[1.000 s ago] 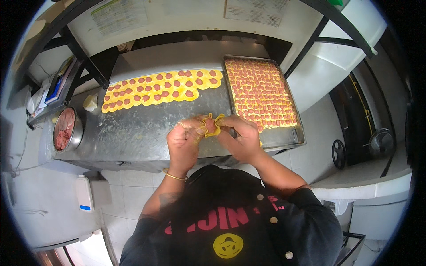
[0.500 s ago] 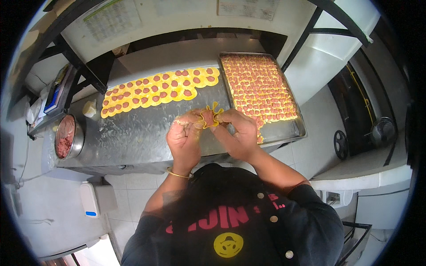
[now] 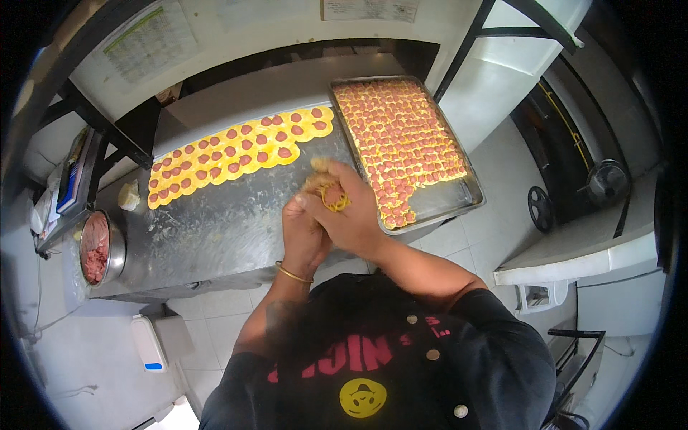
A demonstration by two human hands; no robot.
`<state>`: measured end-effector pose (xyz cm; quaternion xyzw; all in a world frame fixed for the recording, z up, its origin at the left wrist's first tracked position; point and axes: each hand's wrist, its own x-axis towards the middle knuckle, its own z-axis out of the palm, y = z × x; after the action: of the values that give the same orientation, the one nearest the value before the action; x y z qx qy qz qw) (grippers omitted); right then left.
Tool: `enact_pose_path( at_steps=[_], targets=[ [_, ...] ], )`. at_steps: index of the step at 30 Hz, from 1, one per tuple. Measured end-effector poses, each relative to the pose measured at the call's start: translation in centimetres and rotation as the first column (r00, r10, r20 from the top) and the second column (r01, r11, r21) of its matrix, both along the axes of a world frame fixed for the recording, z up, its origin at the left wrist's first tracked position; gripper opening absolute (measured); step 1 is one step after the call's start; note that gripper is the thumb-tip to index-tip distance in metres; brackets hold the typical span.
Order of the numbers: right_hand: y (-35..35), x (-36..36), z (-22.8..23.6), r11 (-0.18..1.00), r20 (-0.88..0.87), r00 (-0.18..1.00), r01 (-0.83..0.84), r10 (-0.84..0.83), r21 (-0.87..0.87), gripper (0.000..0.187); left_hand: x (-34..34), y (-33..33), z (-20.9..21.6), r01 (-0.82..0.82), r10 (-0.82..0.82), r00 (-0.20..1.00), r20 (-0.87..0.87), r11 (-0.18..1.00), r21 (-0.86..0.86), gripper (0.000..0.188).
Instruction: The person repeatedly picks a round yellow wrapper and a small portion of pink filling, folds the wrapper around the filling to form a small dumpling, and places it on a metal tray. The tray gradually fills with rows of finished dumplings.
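Note:
A small open-topped dumpling, its yellow wrapper gathered round pink meat, sits in my two hands over the table's front part. My left hand is closed about it from the left and below. From the right my right hand wraps over it, its fingertips blurred and overlapping the left hand. Beyond them lie yellow round wrappers in overlapping rows, each showing a dab of pink meat. To the right, a metal tray holds close-packed rows of similar dumplings.
A steel bowl of pink minced meat stands at the table's left end. Near it is a small pale lump. Flour-like smears mark the steel table. A black frame rises at the back left.
My hands have closed together round the dumpling, the right one moving left over it. Before, fingertips pinched its spread wrapper edges. The view has shifted slightly right.

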<state>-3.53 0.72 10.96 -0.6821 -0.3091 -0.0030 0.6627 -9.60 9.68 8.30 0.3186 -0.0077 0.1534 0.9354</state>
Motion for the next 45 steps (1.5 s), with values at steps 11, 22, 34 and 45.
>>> enact_pose_path(
  at_steps=[11,22,34,45],
  targets=[
    [-6.6,2.4,-2.6,0.991,-0.091,0.987,-0.134,0.133,-0.006,0.052,0.1,-4.4,-3.9,0.148,-0.153,0.985,-0.076,0.986,-0.07,0.014],
    [-14.5,8.5,-2.2,0.998,0.389,0.919,-0.047,0.058,-0.038,0.026,3.8,-10.6,-3.7,0.285,-0.311,0.945,-0.106,0.936,-0.206,0.055],
    [-25.4,13.4,-8.3,0.925,0.176,0.947,-0.203,0.269,-0.323,0.056,7.7,-16.6,-5.5,0.228,-0.255,0.875,-0.413,0.967,-0.115,0.083],
    [-27.7,19.8,-12.4,0.769,0.033,0.943,-0.249,0.331,-0.589,0.026,12.0,-14.6,-5.6,0.11,0.054,0.892,-0.448,0.937,0.333,0.077]
  ],
)
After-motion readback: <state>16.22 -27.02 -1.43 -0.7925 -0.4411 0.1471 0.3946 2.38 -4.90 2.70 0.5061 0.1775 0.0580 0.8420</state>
